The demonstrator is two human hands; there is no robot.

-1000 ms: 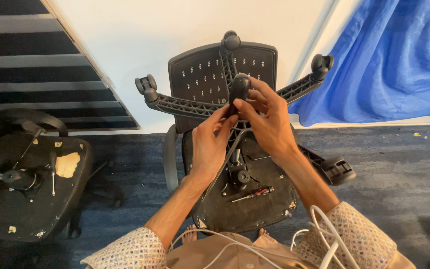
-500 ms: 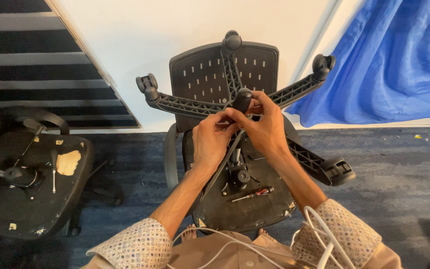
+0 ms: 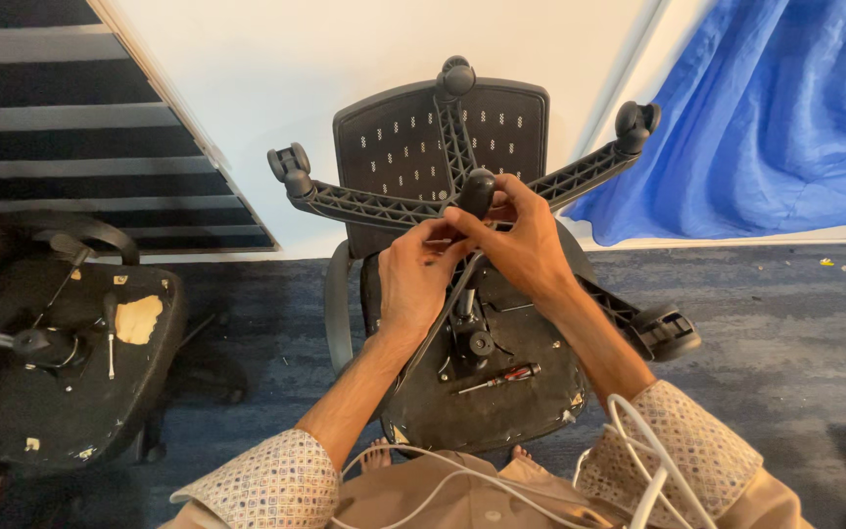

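The caster [image 3: 475, 192] sits above the middle of the upturned chair base [image 3: 364, 208], clenched in my right hand [image 3: 519, 245]; my left hand [image 3: 413, 276] pinches beneath it; I'd judge a straight, steady pull best.

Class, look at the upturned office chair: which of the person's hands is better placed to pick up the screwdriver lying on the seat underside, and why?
Probably the left hand: it only steadies the black caster, while the right hand wraps it. Both are about equally far from the screwdriver.
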